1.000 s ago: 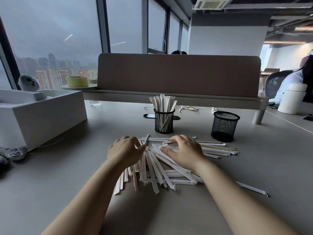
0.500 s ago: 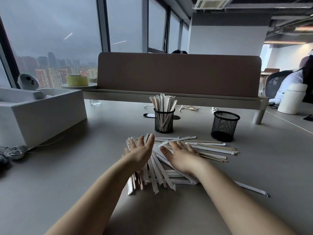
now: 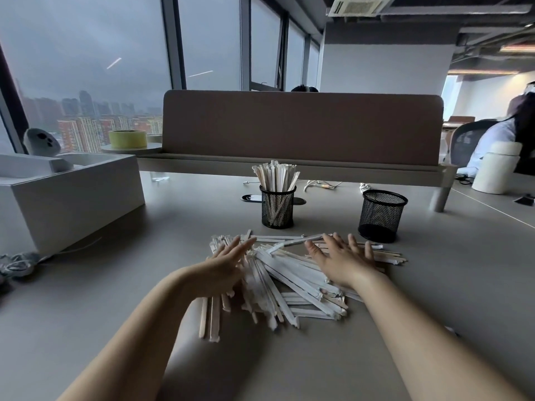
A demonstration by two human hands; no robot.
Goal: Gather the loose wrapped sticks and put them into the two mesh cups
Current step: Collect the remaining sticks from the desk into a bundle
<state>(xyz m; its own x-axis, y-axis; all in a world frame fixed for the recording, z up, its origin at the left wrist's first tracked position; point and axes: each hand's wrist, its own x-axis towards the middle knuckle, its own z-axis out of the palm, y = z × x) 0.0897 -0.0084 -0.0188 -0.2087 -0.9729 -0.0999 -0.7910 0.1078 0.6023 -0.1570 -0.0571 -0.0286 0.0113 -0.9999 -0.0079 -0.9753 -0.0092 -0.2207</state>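
A heap of loose paper-wrapped sticks (image 3: 289, 280) lies on the grey table in front of me. My left hand (image 3: 224, 266) stands on edge against the heap's left side, fingers straight. Over the right part of the heap my right hand (image 3: 341, 260) lies flat, fingers spread. Behind the heap stands a black mesh cup (image 3: 277, 208) filled with upright wrapped sticks. A second black mesh cup (image 3: 381, 215) to the right holds nothing I can see.
A white box (image 3: 66, 198) sits at the left, with a bundle of cables (image 3: 17, 263) by its near corner. A brown desk divider (image 3: 301, 125) closes the back. A white canister (image 3: 496, 167) and a seated person (image 3: 503, 134) are at the right.
Both hands went from curled over the heap to straight fingers. The right hand slid rightward across the sticks, and the left hand turned onto its edge at the left side.
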